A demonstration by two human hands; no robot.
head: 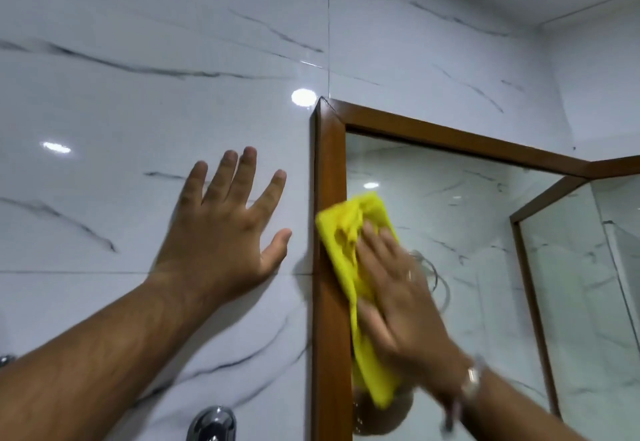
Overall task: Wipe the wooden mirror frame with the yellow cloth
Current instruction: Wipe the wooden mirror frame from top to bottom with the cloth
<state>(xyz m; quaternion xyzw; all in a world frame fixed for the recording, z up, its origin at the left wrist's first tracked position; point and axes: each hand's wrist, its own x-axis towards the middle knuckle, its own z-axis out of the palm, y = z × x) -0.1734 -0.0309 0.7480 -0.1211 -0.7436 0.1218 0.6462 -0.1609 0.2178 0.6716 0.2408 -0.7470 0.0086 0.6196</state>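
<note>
The wooden mirror frame (329,170) is brown; its left upright runs down the middle of the view and its top rail slants off to the right. My right hand (398,302) presses the yellow cloth (349,232) flat against the upright's inner edge and the mirror glass beside it. The hand is blurred with motion and covers the cloth's middle. My left hand (225,229) lies flat on the marble wall left of the frame, fingers spread, holding nothing.
White marble wall tiles (138,94) with grey veins surround the mirror. A chrome fitting (213,423) sticks out at the bottom, below my left forearm. The mirror glass (467,232) reflects a second framed mirror at right. A watch sits on my right wrist.
</note>
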